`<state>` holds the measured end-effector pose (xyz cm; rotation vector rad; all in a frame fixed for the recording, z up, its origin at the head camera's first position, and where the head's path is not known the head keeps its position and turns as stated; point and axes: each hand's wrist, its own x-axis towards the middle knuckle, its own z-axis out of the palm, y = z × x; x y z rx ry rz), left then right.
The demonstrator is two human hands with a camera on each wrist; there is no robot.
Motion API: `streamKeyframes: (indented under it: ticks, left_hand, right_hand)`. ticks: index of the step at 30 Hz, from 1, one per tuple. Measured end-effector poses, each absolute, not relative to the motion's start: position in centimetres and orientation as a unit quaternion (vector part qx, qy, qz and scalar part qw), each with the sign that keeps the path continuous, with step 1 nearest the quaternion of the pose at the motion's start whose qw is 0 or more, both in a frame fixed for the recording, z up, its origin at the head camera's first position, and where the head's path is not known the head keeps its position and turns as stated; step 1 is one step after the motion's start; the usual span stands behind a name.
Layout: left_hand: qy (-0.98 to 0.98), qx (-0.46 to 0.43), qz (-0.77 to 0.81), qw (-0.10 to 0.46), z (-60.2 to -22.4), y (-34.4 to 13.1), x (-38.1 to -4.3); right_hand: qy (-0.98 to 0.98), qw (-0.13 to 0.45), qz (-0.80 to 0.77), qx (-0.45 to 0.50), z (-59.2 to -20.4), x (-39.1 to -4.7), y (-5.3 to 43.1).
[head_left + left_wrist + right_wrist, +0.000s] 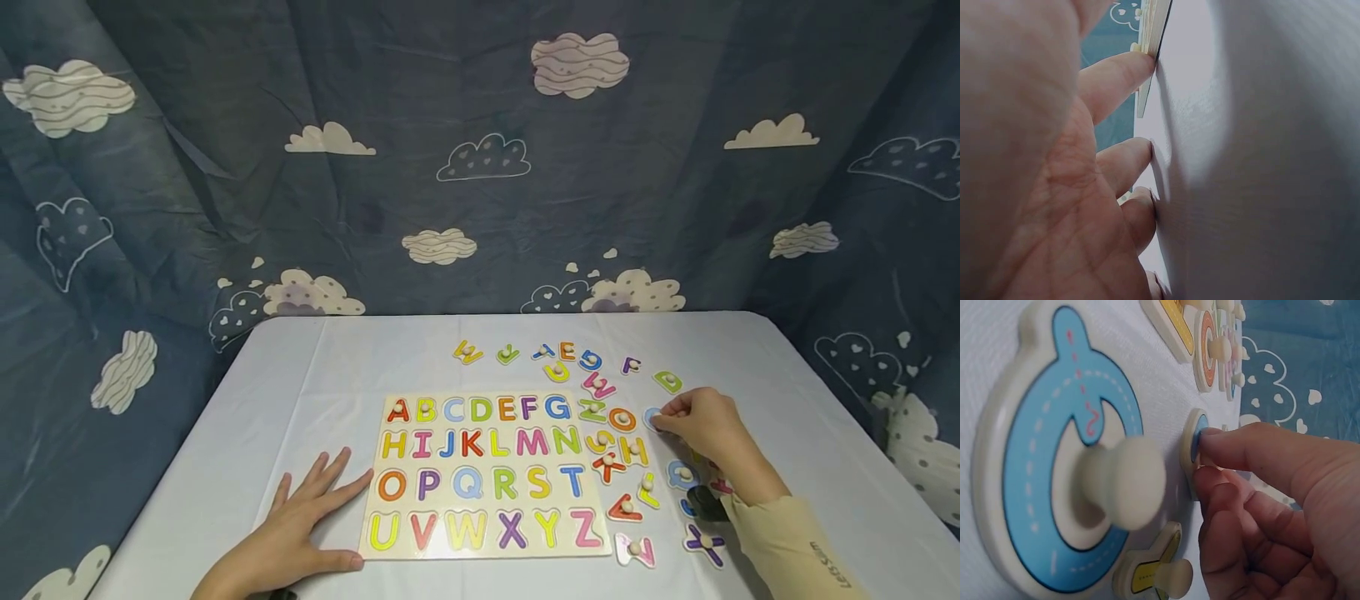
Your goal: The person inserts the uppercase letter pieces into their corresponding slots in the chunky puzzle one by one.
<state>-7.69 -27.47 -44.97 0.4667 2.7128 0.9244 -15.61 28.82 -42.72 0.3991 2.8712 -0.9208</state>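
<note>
A right hand closes thumb and fingertips on a light-blue, curved wooden-looking letter piece, apparently a C, lying between the lettered board and the right edge of the white-clothed table; whether it has left the cloth I cannot tell. The left hand, fingers straight and spread, touches the left edge of the pale, flat, rectangular board and holds nothing.

The pinch, to this onlooker, would be surest on a knob, hidden here by the fingers, with a straight lift to clear neighbouring pieces. Matching the curve's opening to the light-blue C recess before pressing flat should avoid jamming, while light pressure from the left hand should keep the board from sliding.

Knobs mark a red A and yellow B already seated near the board's far left corner. Close to the right wrist, a blue ring-shaped Q shows smooth, rounded cream edges, white dashes, a red arrow and a pale mushroom-shaped knob. Beneath, the cloth looks matte and finely woven; a small yellow piece lies beside the Q.
</note>
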Motion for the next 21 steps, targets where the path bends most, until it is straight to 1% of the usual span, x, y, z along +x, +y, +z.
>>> streamKeyframes:
  ticks: [7, 16, 21]
  left_hand:
    - [0.928, 0.159, 0.314, 0.124, -44.9, -27.4, -7.7]
    - [0.929, 0.154, 0.311, 0.124, -44.8, -27.3, -7.6]
    - [0.930, 0.155, 0.312, 0.121, -44.8, -27.4, -7.7]
  right_hand:
    - [0.946, 0.033, -0.303, 0.110, -43.1, -15.8, 28.5]
    - [0.949, 0.001, -0.313, 0.040, -42.1, -15.9, 27.2]
    - [0.941, 0.015, -0.338, 0.011, -41.3, -16.5, 25.6]
